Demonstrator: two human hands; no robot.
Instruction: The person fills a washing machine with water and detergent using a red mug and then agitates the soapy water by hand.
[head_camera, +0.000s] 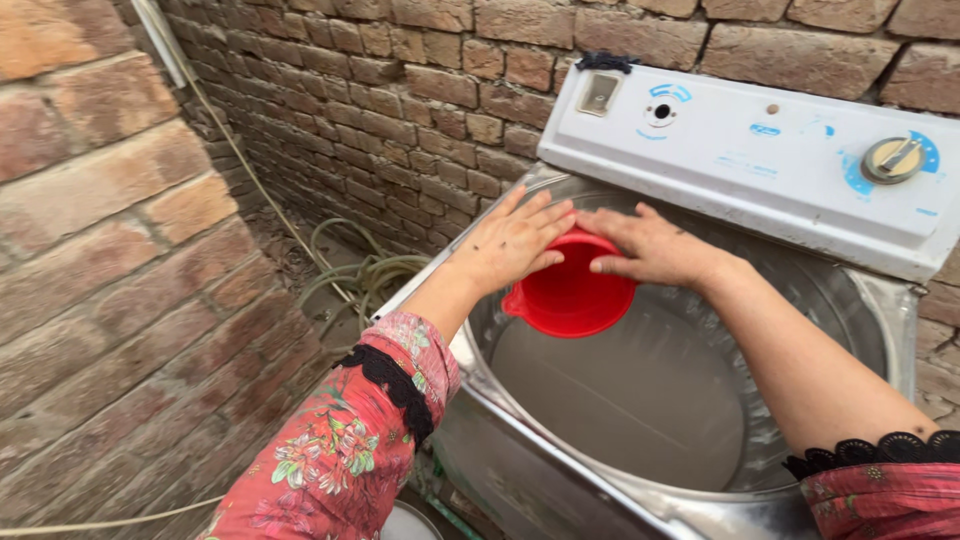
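Hands, left hand (515, 240) and right hand (650, 245), lie flat, fingers spread, on a red bowl (570, 300) over the washer tub (880, 300); pressed unevenly, it might tip and sink.

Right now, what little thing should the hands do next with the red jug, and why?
Probably tip the red jug lower toward the water. Both hands, left hand and right hand, rest on its rim, and it sits above the cloudy water inside the metal tub.
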